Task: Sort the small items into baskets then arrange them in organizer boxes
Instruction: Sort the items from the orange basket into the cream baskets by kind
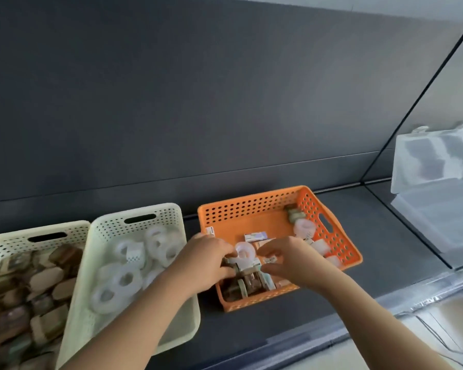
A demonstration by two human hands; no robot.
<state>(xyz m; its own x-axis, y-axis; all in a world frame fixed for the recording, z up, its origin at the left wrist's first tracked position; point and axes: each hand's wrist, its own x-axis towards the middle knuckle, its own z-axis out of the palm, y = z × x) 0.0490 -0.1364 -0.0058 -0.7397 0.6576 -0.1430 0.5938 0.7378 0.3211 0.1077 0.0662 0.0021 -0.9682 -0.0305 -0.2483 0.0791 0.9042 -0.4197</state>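
An orange perforated basket (254,206) sits in the middle of the dark shelf and holds mixed small items: white rings, small boxes and brown pieces. Both my hands reach into its near half. My left hand (206,260) has curled fingers among the brown and white pieces, holding several of them. My right hand (286,259) pinches a small white packet (270,260) beside a white ring (244,251). A cream basket (155,209) at centre left holds white rings. Another cream basket (0,241) at far left holds brown pieces.
A clear plastic organizer box (436,206) with its lid raised stands at the right, past a glass divider (401,134). A dark back wall runs behind the baskets. The shelf's front edge (305,340) lies close under my forearms.
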